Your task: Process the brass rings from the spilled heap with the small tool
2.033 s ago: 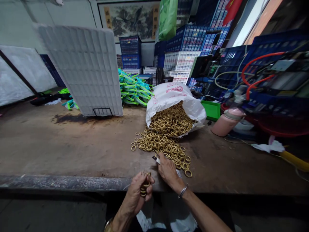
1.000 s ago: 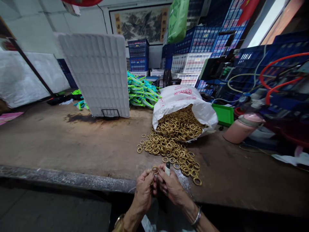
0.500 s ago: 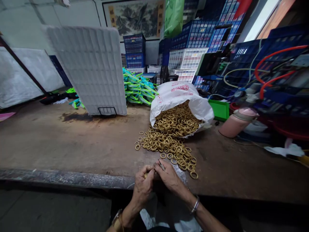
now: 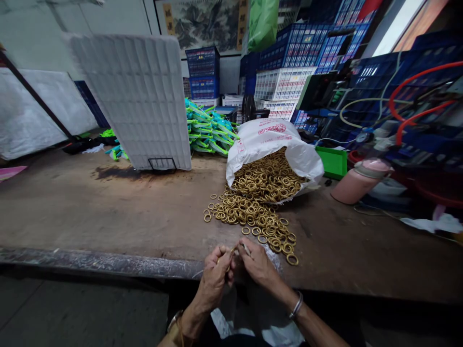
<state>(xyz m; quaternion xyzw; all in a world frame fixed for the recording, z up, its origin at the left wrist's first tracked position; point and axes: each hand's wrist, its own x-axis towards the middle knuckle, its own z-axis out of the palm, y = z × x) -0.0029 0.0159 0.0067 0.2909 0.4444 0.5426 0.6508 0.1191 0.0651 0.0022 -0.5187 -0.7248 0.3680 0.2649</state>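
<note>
My left hand (image 4: pixel 216 271) is closed at the table's front edge, pinching a gold-coloured ring (image 4: pixel 233 250) between thumb and fingers. Close beside it, my right hand (image 4: pixel 256 260) is also closed, its fingertips at the ring. A small, slim metal tool (image 4: pixel 247 249) pokes out between the right fingers; its exact kind is too small to make out. Just beyond both hands lies a loose pile of gold-coloured rings (image 4: pixel 249 212). It spills from the mouth of a white woven sack (image 4: pixel 267 135) lying on its side.
A pale ribbed panel (image 4: pixel 133 101) stands upright on the wooden table (image 4: pixel 72 207). Behind it are bundled green and blue pieces (image 4: pixel 210 130). To the right are a green tray (image 4: pixel 332 163), a pink bottle (image 4: pixel 361 180) and hoses. Stacked crates (image 4: pixel 285 84) stand behind.
The ring at my fingertips shows more clearly now, and my right hand has drawn slightly away from the left. The whole view has shifted a little.
</note>
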